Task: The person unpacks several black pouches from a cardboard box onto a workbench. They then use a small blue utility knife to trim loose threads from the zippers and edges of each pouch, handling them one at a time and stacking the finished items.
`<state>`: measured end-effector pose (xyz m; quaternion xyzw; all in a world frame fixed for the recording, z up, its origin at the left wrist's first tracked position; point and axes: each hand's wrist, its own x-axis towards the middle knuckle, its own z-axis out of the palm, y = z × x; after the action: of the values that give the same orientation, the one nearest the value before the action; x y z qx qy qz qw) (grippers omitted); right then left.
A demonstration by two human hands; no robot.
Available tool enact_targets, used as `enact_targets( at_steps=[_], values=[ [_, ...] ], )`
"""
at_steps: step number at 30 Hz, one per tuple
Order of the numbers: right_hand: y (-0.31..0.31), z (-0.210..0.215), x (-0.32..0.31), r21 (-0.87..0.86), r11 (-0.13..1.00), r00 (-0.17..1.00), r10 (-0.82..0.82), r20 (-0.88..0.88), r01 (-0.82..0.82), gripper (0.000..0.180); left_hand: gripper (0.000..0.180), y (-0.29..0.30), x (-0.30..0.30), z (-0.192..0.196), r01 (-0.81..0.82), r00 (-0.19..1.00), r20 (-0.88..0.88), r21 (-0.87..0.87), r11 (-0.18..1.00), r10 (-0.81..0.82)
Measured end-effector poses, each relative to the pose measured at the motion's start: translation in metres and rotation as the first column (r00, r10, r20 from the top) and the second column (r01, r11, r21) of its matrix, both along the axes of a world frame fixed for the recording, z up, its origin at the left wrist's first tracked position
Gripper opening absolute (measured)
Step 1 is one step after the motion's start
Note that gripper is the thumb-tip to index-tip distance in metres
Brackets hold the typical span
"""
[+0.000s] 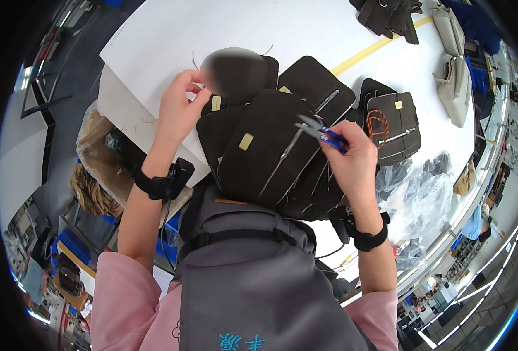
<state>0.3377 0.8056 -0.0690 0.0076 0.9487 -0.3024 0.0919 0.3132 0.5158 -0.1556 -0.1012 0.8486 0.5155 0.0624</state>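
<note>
My left hand [182, 102] is at the left edge of a dark brown piece [232, 73], partly blurred, with its fingers curled and pinching that edge. Loose threads stick up beside it. In my right hand [352, 155] is a pair of thread snips [323, 133] with blue handles, blades pointing left. The snips are over a dark brown bag panel [265, 140] with a zipper and a yellow tag. More such panels [320, 88] lie fanned out beneath and behind it, reaching toward my grey apron [241, 251].
To the right is another stack of dark panels [396, 126], with an orange cord [377, 126] on it. Clear plastic bags [420, 190] lie nearer. Beige pouches [453, 88] line the table's far right edge. A carton [98, 149] stands left of the white table [153, 41].
</note>
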Motion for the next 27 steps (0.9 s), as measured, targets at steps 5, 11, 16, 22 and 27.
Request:
enact_targets(
  at_steps=[5, 11, 16, 22, 27],
  values=[
    [0.009, -0.007, -0.004, 0.118, 0.986, 0.989, -0.128, 0.069, 0.12, 0.023, 0.018, 0.022, 0.004, -0.003, 0.13, 0.991, 0.027, 0.106, 0.986, -0.134],
    [0.015, -0.015, -0.008, -0.001, 0.99, 0.983, -0.141, 0.12, 0.143, 0.024, 0.014, 0.041, 0.004, -0.002, 0.151, 0.984, 0.071, 0.159, 0.976, -0.164],
    [0.05, 0.012, -0.016, -0.139, 0.967, 0.976, -0.204, 0.074, 0.213, 0.02, 0.015, 0.033, 0.004, -0.011, 0.08, 0.994, 0.063, 0.174, 0.981, -0.093],
    [0.164, 0.043, -0.017, -0.213, 0.857, 0.872, -0.488, -0.044, 0.469, 0.016, 0.015, 0.027, 0.006, -0.007, 0.139, 0.99, 0.037, 0.009, 0.99, -0.139],
    [0.224, 0.026, -0.006, 0.047, 0.828, 0.819, -0.542, -0.186, 0.559, 0.023, 0.017, 0.035, 0.011, -0.001, 0.254, 0.967, 0.037, -0.108, 0.961, -0.251]
  ],
)
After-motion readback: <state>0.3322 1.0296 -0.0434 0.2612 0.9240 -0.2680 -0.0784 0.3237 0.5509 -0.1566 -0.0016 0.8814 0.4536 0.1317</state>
